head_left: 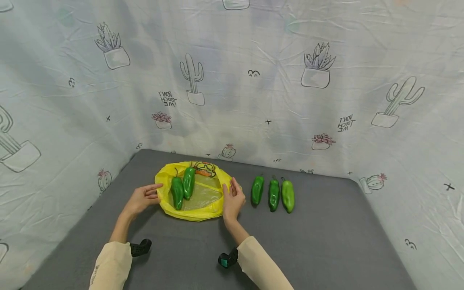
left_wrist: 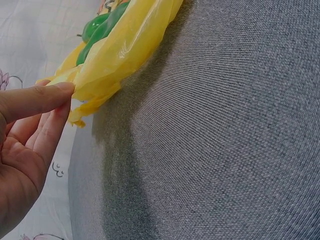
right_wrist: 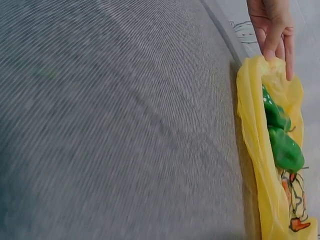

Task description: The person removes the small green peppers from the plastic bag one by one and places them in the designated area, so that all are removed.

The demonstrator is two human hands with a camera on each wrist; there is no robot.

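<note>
A yellow plastic bag (head_left: 197, 215) lies near the far edge of the table (head_left: 326, 241), toward its far left corner, its mouth spread upward and its rim standing in a loose ring. Two green chili peppers (head_left: 177, 193) rest inside, side by side in the left half, stems toward the far edge. An orange-and-black print (head_left: 205, 169) shows on the film beyond them.

The left hand (head_left: 143, 198) pinches the left end of the rim between thumb and fingers, lifting it off the tabletop in the left wrist view. The right hand (head_left: 233, 201) is at the right end, thumb and fingers against the rim; I cannot tell whether it pinches the film.

Just right of the bag, three more peppers lie in a row on the table: two dark green ones (head_left: 274, 195) and a lighter one (head_left: 288, 196) at the end. A white curtain (head_left: 235, 80) with cactus drawings hangs past the far edge.

The step in hand looks like spreading and steadying the bag's mouth around the pair. Moving a pepper next would call for freeing one hand while the other holds the rim up.
</note>
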